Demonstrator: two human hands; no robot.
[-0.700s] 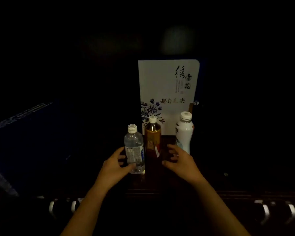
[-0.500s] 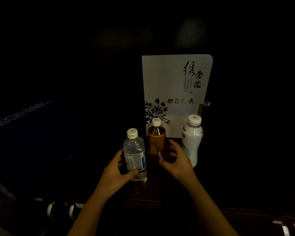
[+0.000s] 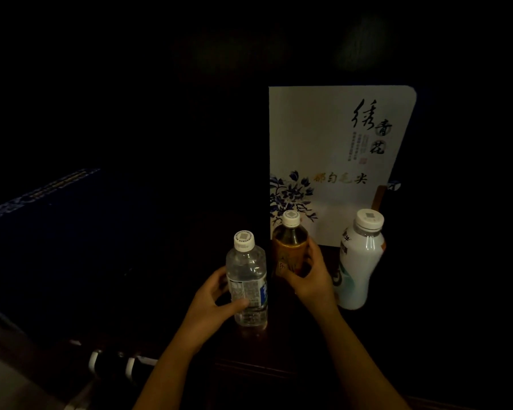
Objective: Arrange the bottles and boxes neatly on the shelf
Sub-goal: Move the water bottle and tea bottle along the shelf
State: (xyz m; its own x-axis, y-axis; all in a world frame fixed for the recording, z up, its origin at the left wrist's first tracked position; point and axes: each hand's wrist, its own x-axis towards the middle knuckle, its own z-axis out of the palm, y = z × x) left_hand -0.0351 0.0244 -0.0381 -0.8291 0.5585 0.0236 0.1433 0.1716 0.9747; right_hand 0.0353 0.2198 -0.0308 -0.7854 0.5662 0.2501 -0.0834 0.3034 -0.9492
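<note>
Three bottles stand upright on a dark wooden shelf (image 3: 296, 344). My left hand (image 3: 212, 303) grips the clear water bottle (image 3: 246, 279) around its labelled lower half. My right hand (image 3: 311, 276) wraps around the amber tea bottle (image 3: 289, 250) just behind it. A white bottle (image 3: 360, 261) with a white cap stands free at the right. Behind them a tall white box (image 3: 335, 161) with blue flowers and calligraphy stands upright.
A large dark blue box (image 3: 51, 238) with a patterned edge lies at the left. Pale cabinet handles (image 3: 113, 362) show below the shelf edge. Everything else around is too dark to make out.
My right hand has closed around the amber bottle, which it was only reaching toward before. My left hand keeps its hold on the water bottle. The camera has moved closer.
</note>
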